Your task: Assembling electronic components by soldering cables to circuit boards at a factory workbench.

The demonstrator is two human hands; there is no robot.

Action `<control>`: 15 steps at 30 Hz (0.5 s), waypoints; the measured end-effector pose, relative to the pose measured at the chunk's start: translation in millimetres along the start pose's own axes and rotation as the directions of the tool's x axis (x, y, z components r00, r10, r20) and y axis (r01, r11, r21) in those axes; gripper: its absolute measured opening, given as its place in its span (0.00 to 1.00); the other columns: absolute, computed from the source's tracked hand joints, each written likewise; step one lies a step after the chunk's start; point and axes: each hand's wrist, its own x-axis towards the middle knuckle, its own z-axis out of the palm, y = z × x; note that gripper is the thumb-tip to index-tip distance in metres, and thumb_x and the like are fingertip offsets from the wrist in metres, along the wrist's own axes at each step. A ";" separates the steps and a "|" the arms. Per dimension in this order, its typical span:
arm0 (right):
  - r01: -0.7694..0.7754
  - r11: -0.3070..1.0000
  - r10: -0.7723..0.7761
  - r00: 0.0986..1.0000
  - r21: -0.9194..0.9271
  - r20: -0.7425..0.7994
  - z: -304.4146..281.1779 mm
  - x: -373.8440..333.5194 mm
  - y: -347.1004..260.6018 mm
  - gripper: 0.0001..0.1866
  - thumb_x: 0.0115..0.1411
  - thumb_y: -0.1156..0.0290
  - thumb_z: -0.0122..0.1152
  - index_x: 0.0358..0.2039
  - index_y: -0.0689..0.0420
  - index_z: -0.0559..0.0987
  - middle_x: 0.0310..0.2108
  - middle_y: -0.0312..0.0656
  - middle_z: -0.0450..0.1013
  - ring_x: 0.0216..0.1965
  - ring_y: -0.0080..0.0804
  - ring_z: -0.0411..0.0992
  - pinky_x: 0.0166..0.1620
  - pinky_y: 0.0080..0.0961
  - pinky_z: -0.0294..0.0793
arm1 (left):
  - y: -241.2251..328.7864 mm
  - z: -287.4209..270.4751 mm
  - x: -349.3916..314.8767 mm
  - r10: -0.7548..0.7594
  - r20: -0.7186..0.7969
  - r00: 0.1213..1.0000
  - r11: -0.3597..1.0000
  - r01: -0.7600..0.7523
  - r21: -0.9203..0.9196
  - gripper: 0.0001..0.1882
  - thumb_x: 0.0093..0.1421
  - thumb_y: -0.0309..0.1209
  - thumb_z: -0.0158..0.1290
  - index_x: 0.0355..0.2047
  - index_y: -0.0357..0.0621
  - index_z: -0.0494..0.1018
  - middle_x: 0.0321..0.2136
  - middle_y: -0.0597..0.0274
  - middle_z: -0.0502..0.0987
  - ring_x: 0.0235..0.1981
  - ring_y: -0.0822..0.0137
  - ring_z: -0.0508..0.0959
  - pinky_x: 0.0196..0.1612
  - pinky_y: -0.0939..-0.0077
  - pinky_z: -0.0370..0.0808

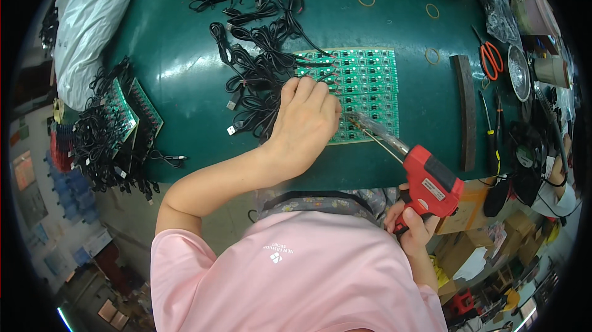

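The right hand holds a red solder gun. The left hand has bunched fingers over the green board; I can't tell what they hold. From the board, black cords lie at ten o'clock, a dark bar at three.

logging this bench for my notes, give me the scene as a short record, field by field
surface: green table
left grip: over the green circuit board panel, fingertips partly hidden; what they pinch is unclear
right grip: closed on the handle of the red soldering gun
gun tip: by the left fingers, over the panel; contact unclear
left of panel: bundled black cables
far left: boards with cables, piled
right of panel: dark bar, then orange-handled scissors
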 end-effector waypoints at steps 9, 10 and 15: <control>-0.080 0.995 0.079 0.997 0.064 0.011 -1.8 -1.3 -1.7 0.23 0.57 0.68 0.59 0.49 0.68 0.66 0.22 0.49 0.74 0.16 0.27 0.67 0.22 0.22 0.67 | -1.2 -2.6 0.8 0.003 0.016 1.000 0.999 -0.002 -0.053 0.12 0.46 0.19 0.60 0.30 0.41 0.69 0.29 0.60 0.68 0.36 0.58 0.68 0.47 0.63 0.62; -0.079 0.994 0.079 0.997 0.069 0.010 -1.8 -1.6 -1.2 0.23 0.57 0.68 0.59 0.48 0.67 0.66 0.22 0.49 0.74 0.16 0.26 0.67 0.22 0.22 0.67 | -1.6 -2.8 0.7 0.008 0.020 1.000 0.998 -0.007 -0.056 0.12 0.46 0.19 0.60 0.30 0.41 0.69 0.30 0.59 0.68 0.36 0.58 0.68 0.47 0.63 0.62; -0.078 0.995 0.078 0.997 0.065 0.011 -0.9 -2.0 -1.1 0.22 0.57 0.69 0.59 0.48 0.67 0.66 0.22 0.48 0.73 0.16 0.27 0.67 0.21 0.22 0.67 | -4.1 -6.6 0.3 0.025 0.068 0.997 0.999 -0.022 -0.044 0.12 0.46 0.19 0.59 0.31 0.41 0.70 0.30 0.58 0.68 0.37 0.57 0.68 0.48 0.62 0.62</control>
